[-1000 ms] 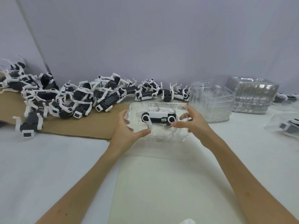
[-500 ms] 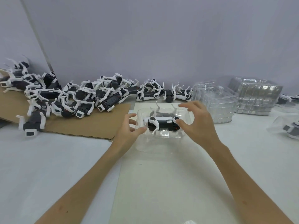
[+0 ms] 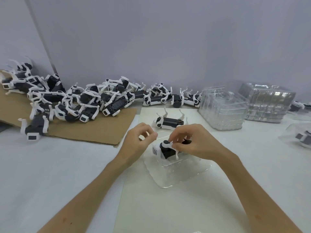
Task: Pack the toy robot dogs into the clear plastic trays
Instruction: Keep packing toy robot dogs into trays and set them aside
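While leaving dog pile [image 3: 80,101] on cardboard [image 3: 104,130] far left, curls left hand [image 3: 138,140] thumb-to-fingertip; can't tell if pinching anything. Pinches white leg of toy robot dog [image 3: 165,149], sitting in clear tray [image 3: 178,175] mid-table, with right hand [image 3: 196,142]. Far right: tray stacks [image 3: 223,111].

A black-and-white toy dog [image 3: 165,149] sits in the far end of a clear plastic tray [image 3: 181,175] that lies flat on the desk [image 3: 50,165]. Its square face is turned left. A second dog [image 3: 169,122] lies on its back just beyond the tray, white legs up. A heap of dogs [image 3: 75,101] sprawls far left. A near stack of trays [image 3: 223,111] and a farther stack [image 3: 269,103] stand to the right.
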